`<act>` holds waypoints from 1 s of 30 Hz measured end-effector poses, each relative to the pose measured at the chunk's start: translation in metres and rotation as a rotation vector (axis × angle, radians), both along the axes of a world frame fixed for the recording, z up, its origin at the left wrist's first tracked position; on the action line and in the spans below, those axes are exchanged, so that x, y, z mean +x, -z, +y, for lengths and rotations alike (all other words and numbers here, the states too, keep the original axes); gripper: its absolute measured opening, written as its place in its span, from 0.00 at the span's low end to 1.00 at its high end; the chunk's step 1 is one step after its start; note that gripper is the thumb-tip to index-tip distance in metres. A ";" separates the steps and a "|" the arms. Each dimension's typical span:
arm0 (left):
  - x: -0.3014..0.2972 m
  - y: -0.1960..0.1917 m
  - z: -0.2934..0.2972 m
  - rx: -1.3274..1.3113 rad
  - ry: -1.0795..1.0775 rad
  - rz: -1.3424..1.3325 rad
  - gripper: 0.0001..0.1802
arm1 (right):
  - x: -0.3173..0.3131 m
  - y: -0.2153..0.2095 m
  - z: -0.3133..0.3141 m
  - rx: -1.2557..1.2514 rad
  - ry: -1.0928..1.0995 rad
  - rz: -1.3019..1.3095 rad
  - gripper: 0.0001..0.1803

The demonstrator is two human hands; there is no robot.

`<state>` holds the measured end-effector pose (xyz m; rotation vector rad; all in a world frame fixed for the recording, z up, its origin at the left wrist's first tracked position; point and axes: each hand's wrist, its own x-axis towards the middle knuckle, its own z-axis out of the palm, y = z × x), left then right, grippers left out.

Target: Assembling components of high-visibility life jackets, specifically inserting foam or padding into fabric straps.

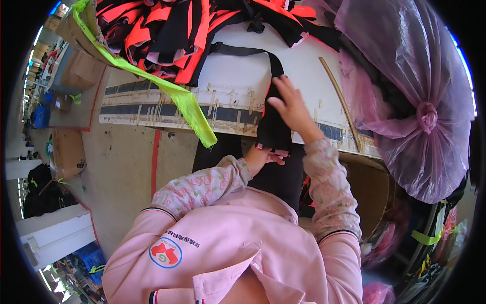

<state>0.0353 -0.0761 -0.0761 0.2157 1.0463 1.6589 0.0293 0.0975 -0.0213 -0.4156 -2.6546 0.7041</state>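
A black fabric piece (274, 124) with a narrow strap and buckle lies across the table's near edge, its lower end hanging over my lap. My left hand (259, 158) is at that lower end, curled around its pale pink edge; the fabric hides part of the fingers. Over the upper part of the piece, my right hand (293, 107) is open with fingers apart, its fingertips at the strap. Whether they press on it I cannot tell. A heap of black and bright orange fabric pieces (167, 43) lies at the far side of the table.
A yellow-green fabric strip (187, 104) hangs from a cardboard box at the far left over the white, tape-marked table (233, 96). A thin wooden stick (339, 101) lies right of my right hand. A knotted purple plastic bag (427, 119) bulges over the right side.
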 end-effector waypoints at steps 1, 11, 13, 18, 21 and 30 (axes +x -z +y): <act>0.000 0.003 0.001 -0.024 0.011 -0.030 0.14 | 0.016 -0.011 0.010 -0.178 0.005 0.093 0.27; 0.000 0.005 0.001 -0.042 0.037 -0.057 0.17 | 0.157 0.013 0.081 0.516 0.588 -0.540 0.20; 0.000 0.005 0.000 -0.028 0.015 -0.045 0.17 | 0.157 0.014 0.087 0.526 0.537 -0.484 0.17; 0.004 -0.007 0.002 -0.054 -0.013 -0.039 0.15 | 0.200 0.023 0.087 -0.027 0.400 -0.069 0.07; 0.004 0.004 0.001 -0.048 -0.033 -0.070 0.15 | 0.215 -0.051 0.001 -0.746 0.394 -0.063 0.09; 0.015 0.035 0.010 -0.090 -0.066 0.224 0.14 | 0.340 -0.037 -0.077 -1.055 0.302 -0.545 0.12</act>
